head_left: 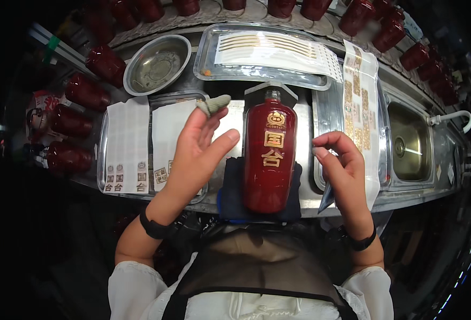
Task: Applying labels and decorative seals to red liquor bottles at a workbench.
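A dark red glass bottle [270,186] with gold raised characters lies on a dark folded cloth [232,181], its neck resting in a metal cradle [255,96]. To its left my left hand [200,141] is open, fingers spread and holding nothing, with a ribbed fabric finger cover [214,104] on a fingertip. On the bottle's right, my right hand [344,165] is curled with thumb and forefinger close together. A small grey bit shows at the thumb tip; I cannot tell what it is. Below that palm a dark, flat, pointed piece [327,197] sticks out, its other end hidden by the hand.
Sheets of gold decals [126,154] lie on trays at left; another decal sheet [360,106] lies at right. Behind are a metal tray [206,53] with strips and a round basin [157,64]. A sink [410,141] is far right. More red bottles [73,120] stand around.
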`<state>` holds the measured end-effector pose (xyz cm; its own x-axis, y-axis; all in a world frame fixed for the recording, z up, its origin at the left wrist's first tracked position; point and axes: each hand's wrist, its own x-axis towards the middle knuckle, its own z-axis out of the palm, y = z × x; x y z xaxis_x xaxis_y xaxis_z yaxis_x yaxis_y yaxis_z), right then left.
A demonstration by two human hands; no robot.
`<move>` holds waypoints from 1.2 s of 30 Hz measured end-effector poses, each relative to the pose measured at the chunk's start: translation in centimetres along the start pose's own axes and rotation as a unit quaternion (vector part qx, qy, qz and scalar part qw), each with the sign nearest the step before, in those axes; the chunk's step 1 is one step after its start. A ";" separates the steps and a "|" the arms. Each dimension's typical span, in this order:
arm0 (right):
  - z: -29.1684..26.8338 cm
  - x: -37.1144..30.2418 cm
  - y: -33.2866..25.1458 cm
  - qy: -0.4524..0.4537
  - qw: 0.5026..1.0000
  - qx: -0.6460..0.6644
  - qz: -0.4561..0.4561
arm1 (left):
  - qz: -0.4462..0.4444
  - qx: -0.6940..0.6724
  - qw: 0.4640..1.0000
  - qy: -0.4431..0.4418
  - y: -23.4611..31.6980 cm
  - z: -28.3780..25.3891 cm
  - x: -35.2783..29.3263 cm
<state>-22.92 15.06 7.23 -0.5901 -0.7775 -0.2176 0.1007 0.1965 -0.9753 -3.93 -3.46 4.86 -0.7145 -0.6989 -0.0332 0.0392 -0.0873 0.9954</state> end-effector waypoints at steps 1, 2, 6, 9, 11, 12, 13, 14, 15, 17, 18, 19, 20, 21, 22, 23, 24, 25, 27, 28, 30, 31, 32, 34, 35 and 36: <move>0.7 -0.2 0.3 0.018 1.000 -0.004 -0.009 | -0.004 -0.002 1.000 -0.002 -0.2 0.1 0.0; 1.1 -0.1 0.1 0.014 1.000 0.005 0.018 | -0.019 -0.007 0.999 -0.025 -0.4 0.3 0.0; 2.8 1.4 1.0 0.030 0.998 0.027 -0.052 | -0.052 -0.034 0.994 -0.090 -0.6 1.0 0.2; 3.0 1.6 0.6 0.016 0.998 -0.023 -0.054 | -0.059 -0.042 0.992 -0.105 -1.0 1.9 0.2; 3.2 1.3 0.1 0.011 0.998 -0.061 -0.018 | -0.029 -0.054 0.992 -0.108 -1.0 2.3 -0.1; 3.3 1.2 0.3 0.012 0.995 -0.088 -0.033 | -0.023 -0.029 0.993 -0.115 -1.1 2.2 0.0; 3.5 1.1 0.3 0.014 0.992 -0.116 -0.049 | -0.025 -0.032 0.992 -0.116 -1.2 2.3 0.1; 3.6 1.1 0.3 0.020 0.990 -0.128 -0.057 | -0.024 -0.028 0.992 -0.118 -1.2 2.3 0.2; 3.5 1.2 0.3 0.019 0.990 -0.130 -0.055 | -0.022 -0.024 0.992 -0.121 -1.3 2.4 0.3; 3.4 1.3 0.3 0.013 0.992 -0.113 -0.054 | -0.022 -0.030 0.992 -0.118 -1.4 2.4 0.4; 3.5 1.4 0.2 0.011 0.992 -0.113 -0.054 | -0.019 -0.036 0.992 -0.118 -1.5 2.3 0.4; 3.5 1.4 0.2 0.009 0.992 -0.112 -0.059 | -0.019 -0.036 0.992 -0.117 -1.5 2.3 0.4; 3.5 1.6 0.1 0.007 0.992 -0.111 -0.065 | -0.023 -0.045 0.991 -0.121 -1.5 2.2 0.3; 3.5 1.9 0.4 0.006 0.992 -0.111 -0.067 | -0.027 -0.054 0.990 -0.125 -1.4 2.2 0.2; 3.4 2.3 1.0 0.013 0.998 -0.044 -0.052 | -0.025 -0.055 0.990 -0.125 -1.3 2.3 0.2; 3.4 2.8 1.0 0.021 0.999 0.023 -0.038 | -0.056 -0.089 0.988 -0.117 -1.0 2.5 0.2; 3.8 3.6 0.9 0.030 0.996 0.067 -0.050 | -0.088 -0.123 0.982 -0.109 -0.9 2.6 0.2; 3.7 4.2 0.7 0.029 0.996 0.066 -0.052 | -0.085 -0.124 0.983 -0.109 -0.8 2.8 0.2; 3.7 5.2 0.2 0.008 0.998 -0.047 -0.035 | -0.111 -0.135 0.978 -0.115 -0.8 3.0 0.2; 3.9 5.2 0.1 0.005 0.996 -0.091 -0.012 | -0.098 -0.121 0.981 -0.114 -1.1 3.0 0.1; 4.1 4.9 0.0 0.004 0.997 -0.080 -0.019 | -0.071 -0.100 0.985 -0.120 -1.2 2.8 0.0; 4.1 4.7 -0.1 0.007 0.997 -0.069 -0.024 | -0.048 -0.079 0.987 -0.131 -1.2 2.8 0.0; 4.2 4.7 -0.2 0.008 0.998 -0.058 -0.023 | -0.053 -0.080 0.987 -0.132 -1.2 2.7 0.0; 4.1 4.9 0.3 0.006 0.999 -0.040 -0.019 | -0.055 -0.079 0.987 -0.130 -1.0 2.8 0.2; 4.1 5.1 0.5 0.006 1.000 -0.021 -0.017 | -0.057 -0.079 0.987 -0.129 -1.0 2.9 0.3; 4.2 5.1 0.5 0.006 1.000 -0.022 -0.016 | -0.057 -0.079 0.987 -0.130 -0.9 2.9 0.3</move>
<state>-22.55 8.66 5.42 -0.6029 -0.7762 -0.1846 0.0464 0.1969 -0.9793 -6.23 -1.58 4.18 -0.8744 -0.4748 -0.1000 0.0418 -0.2790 0.9594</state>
